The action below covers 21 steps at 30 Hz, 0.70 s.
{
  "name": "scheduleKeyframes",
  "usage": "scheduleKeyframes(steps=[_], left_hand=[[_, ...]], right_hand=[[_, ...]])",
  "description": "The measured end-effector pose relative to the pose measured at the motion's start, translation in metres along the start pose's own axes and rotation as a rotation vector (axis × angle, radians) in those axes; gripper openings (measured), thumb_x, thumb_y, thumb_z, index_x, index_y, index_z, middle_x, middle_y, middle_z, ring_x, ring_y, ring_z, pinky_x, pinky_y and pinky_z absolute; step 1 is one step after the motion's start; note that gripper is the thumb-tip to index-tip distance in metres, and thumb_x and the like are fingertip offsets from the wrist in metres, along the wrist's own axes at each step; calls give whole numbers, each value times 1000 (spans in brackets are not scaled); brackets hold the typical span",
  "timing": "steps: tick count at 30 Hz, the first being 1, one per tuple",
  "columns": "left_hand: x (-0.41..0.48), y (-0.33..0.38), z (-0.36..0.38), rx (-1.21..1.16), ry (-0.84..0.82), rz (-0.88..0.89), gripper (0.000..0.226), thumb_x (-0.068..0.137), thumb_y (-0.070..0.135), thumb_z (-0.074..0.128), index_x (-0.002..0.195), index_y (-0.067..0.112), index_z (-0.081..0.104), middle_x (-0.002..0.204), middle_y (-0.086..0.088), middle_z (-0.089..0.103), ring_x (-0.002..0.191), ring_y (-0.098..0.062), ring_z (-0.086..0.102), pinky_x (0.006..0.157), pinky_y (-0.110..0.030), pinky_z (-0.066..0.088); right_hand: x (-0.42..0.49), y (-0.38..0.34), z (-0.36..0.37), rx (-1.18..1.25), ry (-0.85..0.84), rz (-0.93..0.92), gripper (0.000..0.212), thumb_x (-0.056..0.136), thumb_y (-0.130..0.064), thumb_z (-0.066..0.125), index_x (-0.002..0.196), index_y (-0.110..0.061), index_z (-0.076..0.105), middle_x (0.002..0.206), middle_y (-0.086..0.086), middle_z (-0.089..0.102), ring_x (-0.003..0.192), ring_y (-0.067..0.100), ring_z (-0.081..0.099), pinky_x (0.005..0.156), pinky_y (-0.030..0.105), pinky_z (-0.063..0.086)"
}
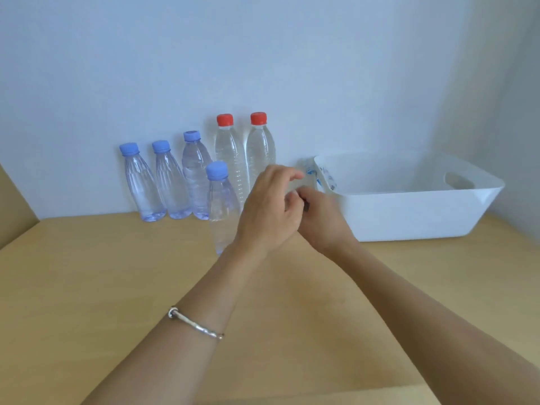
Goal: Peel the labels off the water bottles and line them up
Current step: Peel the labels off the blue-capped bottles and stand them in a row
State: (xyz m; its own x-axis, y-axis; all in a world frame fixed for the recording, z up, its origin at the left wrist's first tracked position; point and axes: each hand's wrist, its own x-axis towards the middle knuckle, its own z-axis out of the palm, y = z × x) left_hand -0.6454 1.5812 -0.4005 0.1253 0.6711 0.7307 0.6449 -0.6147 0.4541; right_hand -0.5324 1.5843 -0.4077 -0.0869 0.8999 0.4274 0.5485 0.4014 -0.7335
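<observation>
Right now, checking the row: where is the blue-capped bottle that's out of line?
Head view, centre: the stray bottle stands in front of the row's third blue-capped bottle, just left of the left hand.

Plain indoor room, wooden tabletop (117,287), bare white wall (263,54), plastic bin (409,220)

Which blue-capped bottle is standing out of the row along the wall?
The blue-capped bottle right beside the left hand. It stands forward, alone, while the other three blue-capped bottles stand in the row against the wall.

blue caps (129,149), red caps (225,119), white tub (409,211)
</observation>
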Motion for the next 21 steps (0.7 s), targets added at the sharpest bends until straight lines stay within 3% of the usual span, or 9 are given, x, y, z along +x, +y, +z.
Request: scheduleKeyframes(steps=[3, 7, 11, 13, 16, 18, 21], left_hand=[[20, 23, 15, -65, -80, -51, 33, 96, 13, 46, 127, 14, 55, 128, 1, 56, 121, -12, 50, 99, -17, 38], [36, 48, 37, 55, -292, -104, 46, 101, 17, 36, 146, 15, 37, 150, -2, 41, 138, -17, 37, 109, -30, 32], [33, 53, 56, 251, -577, -109, 51, 96, 11, 36, 147, 12, 33, 155, -2, 33, 144, -19, 25, 109, -33, 31], [29, 53, 62, 328, -622, -80, 46, 94, 9, 37, 141, 10, 38, 149, -2, 39, 146, -20, 20, 104, -34, 34], [25, 51, 64, 365, -640, -64, 58, 96, 11, 37, 152, 13, 21, 159, 2, 24, 150, -17, 6, 112, -33, 26], [23, 48, 63, 368, -658, -49, 62, 96, 11, 37, 154, 13, 14, 161, 2, 19, 151, -16, 2, 114, -32, 23], [20, 47, 63, 342, -653, -28, 65, 95, 9, 39, 153, 11, 12, 160, 1, 18, 151, -16, 1, 114, -30, 22]], right_hand=[[8, -10, -50, -211, 120, -115, 18, 90, -10, 48, 90, -21, 62, 67, -10, 55, 63, 8, 51, 60, 23, 40], [13, 18, -99, -495, 241, -52, 24, 91, -10, 49, 107, -10, 67, 94, 6, 71, 83, 27, 62, 72, 34, 50], [-3, 50, -112, -588, 83, 47, 25, 90, -14, 51, 109, -13, 67, 103, 7, 71, 87, 28, 61, 74, 33, 49], [-7, 58, -110, -617, 20, -12, 30, 90, -16, 53, 118, -15, 64, 115, 3, 69, 103, 25, 60, 85, 33, 48], [-8, 68, -109, -664, -59, -120, 46, 90, -18, 56, 136, -18, 52, 126, 1, 62, 119, 22, 53, 95, 28, 39], [-10, 76, -106, -725, -83, -199, 57, 87, -18, 61, 142, -16, 44, 127, 5, 60, 119, 27, 51, 101, 29, 34], [-14, 90, -99, -995, -38, -330, 77, 71, -21, 74, 140, -9, 43, 109, 9, 62, 99, 32, 58, 101, 41, 41]])
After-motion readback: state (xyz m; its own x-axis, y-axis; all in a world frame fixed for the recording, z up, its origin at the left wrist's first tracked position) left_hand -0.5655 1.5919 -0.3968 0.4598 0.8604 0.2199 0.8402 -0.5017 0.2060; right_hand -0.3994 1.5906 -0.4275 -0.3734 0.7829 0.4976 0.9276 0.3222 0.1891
